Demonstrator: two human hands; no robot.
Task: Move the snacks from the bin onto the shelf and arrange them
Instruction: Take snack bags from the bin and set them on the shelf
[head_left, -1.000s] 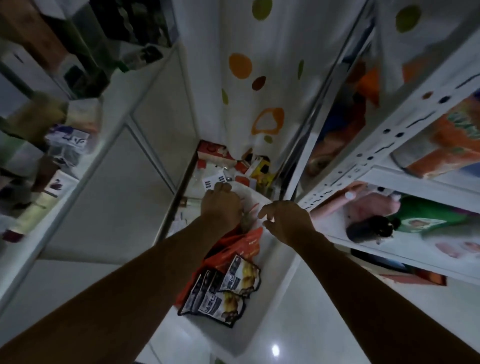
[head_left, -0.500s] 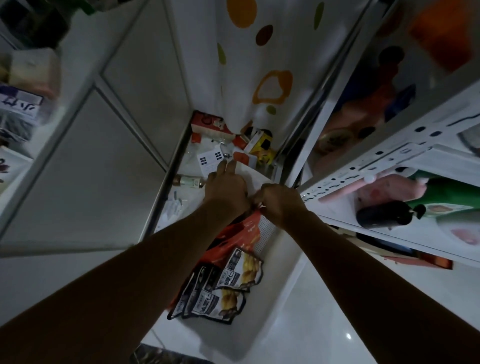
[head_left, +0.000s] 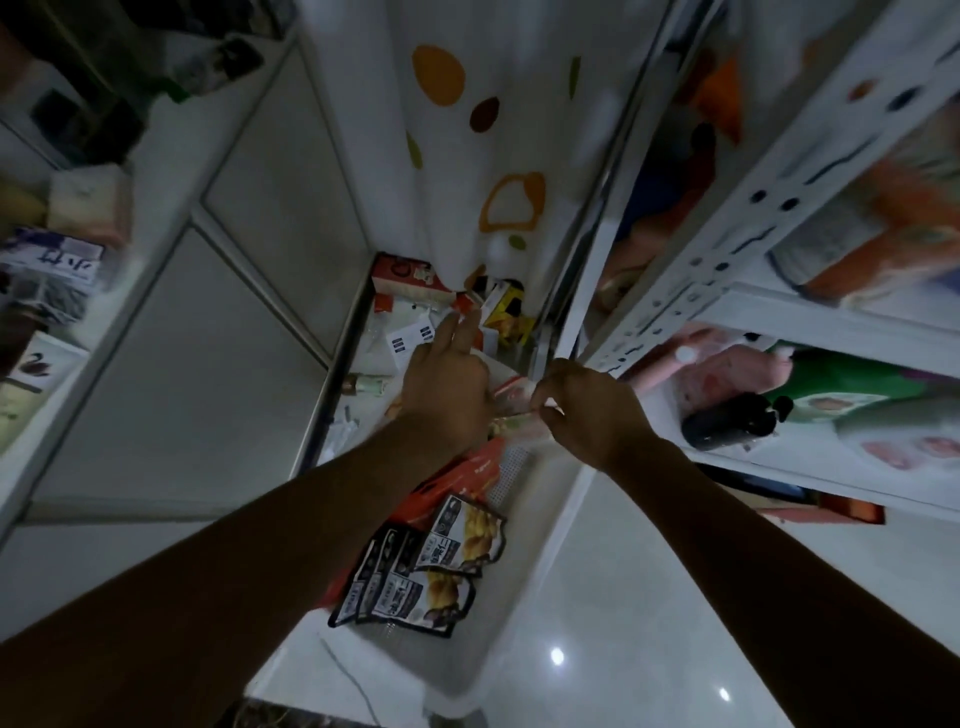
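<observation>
White plastic bin (head_left: 524, 597) sits on the glossy floor (head_left: 649, 597), seen from the head camera straight down past both forearms. Its long side runs away from the person, alongside the foot of a white metal rack (head_left: 727, 244) on the right.

Black snack packets (head_left: 415, 587) with yellow pictures lie stacked and overlapping in the bin's near left part. Beyond them, along the left side, orange packets (head_left: 462, 473) lean against each other, partly hidden by the left forearm.

Both hands meet above the bin's far end with a pale pink packet (head_left: 514, 400) between them, lifted above the other snacks. The right hand (head_left: 587, 410) has its fingers curled and pinches the packet's right end between thumb and fingertips. The left hand (head_left: 447, 395) shows its back, two fingers stretched straight forward. The packet's left end runs under it, and I cannot tell whether its thumb and hidden fingers grip the packet.

On the rack's shelf (head_left: 857, 488) just right of the right hand lie a black bottle (head_left: 727, 423) on its side, a green package (head_left: 852, 384) and pink bags (head_left: 727, 374), all blurred.

Beyond the hands, small boxes and cards (head_left: 405, 275) clutter the floor under a white curtain (head_left: 467, 171) with orange and brown spots. On the left stands a pale cabinet (head_left: 171, 338).
</observation>
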